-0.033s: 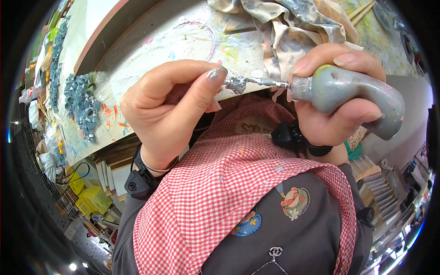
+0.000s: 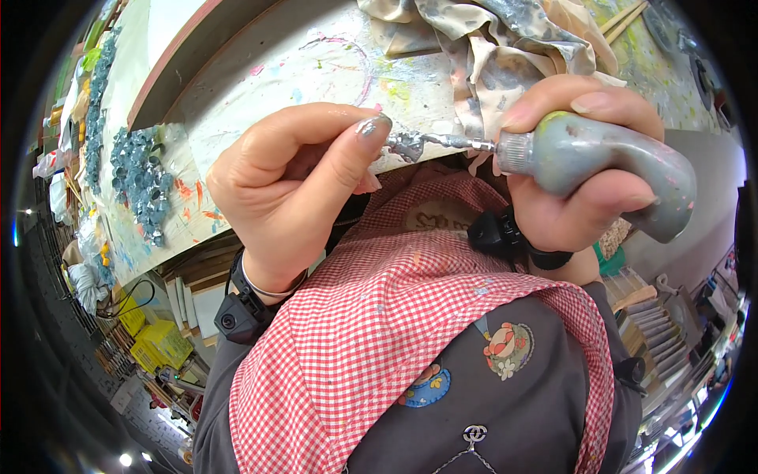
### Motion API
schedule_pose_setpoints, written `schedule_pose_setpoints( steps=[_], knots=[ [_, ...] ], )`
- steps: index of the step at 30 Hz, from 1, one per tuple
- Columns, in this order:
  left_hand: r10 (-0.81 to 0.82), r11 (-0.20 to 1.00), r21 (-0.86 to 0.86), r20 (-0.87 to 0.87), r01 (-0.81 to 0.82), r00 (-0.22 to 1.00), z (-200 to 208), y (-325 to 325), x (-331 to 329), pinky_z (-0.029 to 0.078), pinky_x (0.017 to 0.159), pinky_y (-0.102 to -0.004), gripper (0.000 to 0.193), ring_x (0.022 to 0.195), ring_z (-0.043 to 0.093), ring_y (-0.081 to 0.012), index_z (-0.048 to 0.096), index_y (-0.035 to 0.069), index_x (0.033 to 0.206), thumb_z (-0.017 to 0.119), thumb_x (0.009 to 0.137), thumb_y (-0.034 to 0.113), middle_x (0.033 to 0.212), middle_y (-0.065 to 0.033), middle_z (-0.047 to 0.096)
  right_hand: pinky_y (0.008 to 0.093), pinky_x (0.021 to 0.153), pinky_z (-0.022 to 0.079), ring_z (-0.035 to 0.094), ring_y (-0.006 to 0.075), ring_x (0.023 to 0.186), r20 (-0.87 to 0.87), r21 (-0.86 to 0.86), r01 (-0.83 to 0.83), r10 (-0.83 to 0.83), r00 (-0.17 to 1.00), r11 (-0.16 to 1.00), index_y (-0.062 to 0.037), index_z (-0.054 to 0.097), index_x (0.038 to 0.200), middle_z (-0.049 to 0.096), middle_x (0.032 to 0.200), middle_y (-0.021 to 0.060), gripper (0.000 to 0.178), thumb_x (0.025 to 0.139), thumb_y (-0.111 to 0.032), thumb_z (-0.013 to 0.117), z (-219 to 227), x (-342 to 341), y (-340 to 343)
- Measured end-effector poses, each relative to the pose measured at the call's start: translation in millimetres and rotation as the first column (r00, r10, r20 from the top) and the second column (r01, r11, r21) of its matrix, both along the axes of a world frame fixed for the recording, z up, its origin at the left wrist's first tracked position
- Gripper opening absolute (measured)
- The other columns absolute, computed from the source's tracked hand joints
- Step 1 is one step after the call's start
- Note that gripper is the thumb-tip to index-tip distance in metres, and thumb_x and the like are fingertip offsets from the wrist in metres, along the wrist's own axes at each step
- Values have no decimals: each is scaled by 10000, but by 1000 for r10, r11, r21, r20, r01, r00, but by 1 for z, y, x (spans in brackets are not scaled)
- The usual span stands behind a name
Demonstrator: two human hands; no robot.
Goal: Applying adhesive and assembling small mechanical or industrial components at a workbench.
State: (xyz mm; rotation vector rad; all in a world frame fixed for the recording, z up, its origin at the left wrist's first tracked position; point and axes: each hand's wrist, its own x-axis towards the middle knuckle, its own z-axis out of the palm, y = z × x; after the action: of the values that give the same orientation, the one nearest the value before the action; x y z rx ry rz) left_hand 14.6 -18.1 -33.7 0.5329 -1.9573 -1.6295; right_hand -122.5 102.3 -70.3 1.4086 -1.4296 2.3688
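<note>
My left hand point(image 2: 296, 182) pinches a small silver-grey coated piece point(image 2: 406, 146) between thumb and forefinger; its held end is hidden by the fingers. Silver paint marks the thumbnail. Wrapped in my right hand point(image 2: 580, 150) is a grey squeeze bottle point(image 2: 572, 154), tilted nearly level, its sides dented by the grip. The bottle's ribbed collar point(image 2: 515, 152) and thin, paint-coated metal nozzle point(image 2: 462, 142) point left. The nozzle's tip meets the small piece, or nearly so; I cannot tell whether they touch.
Beyond my hands lies a paint-spotted table point(image 2: 276, 87), with a stained cloth point(image 2: 505, 47) heaped at the far right. Many small grey-blue pieces point(image 2: 142, 186) sit at the left, near a brown wooden edge point(image 2: 178, 63). A checked red apron point(image 2: 339, 316) covers my lap.
The bottle in my right hand has shifted very slightly left. My left hand and the small piece look the same.
</note>
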Motion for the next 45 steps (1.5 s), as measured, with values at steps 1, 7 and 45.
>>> schedule_pose_setpoints(
  steps=[1, 7, 45],
  knots=[
    [0, 1000, 0, 0, 0, 1000, -1, 0, 0, 442, 475, -156, 77, 535, 564, -62, 618, -51, 833, 622, 758, -41, 679, -68, 616, 210, 438, 393, 485, 160, 485, 0, 0, 0, 0, 1000, 1000, -4, 404, 993, 551, 695, 170, 566, 870, -546, 302, 1, -1, 1],
    [-13, 1000, -25, -8, 13, 1000, -1, -1, 0, 443, 450, -199, 72, 488, 560, -133, 596, -58, 832, 601, 774, -16, 672, -130, 605, 220, 473, 403, 497, 166, 501, -79, 109, -24, 33, 996, 994, 4, 406, 992, 552, 680, 160, 574, 867, -548, 311, 4, -2, 6],
    [-44, 980, -197, -120, 20, 992, -9, -5, 4, 486, 689, -251, 248, 781, 616, -188, 633, -17, 854, 661, 631, -124, 826, -135, 638, 221, 492, 410, 497, 151, 528, 147, 200, 9, -39, 988, 980, 1, 399, 1006, 568, 753, 182, 547, 857, -525, 398, 9, 2, 0]
  ],
)
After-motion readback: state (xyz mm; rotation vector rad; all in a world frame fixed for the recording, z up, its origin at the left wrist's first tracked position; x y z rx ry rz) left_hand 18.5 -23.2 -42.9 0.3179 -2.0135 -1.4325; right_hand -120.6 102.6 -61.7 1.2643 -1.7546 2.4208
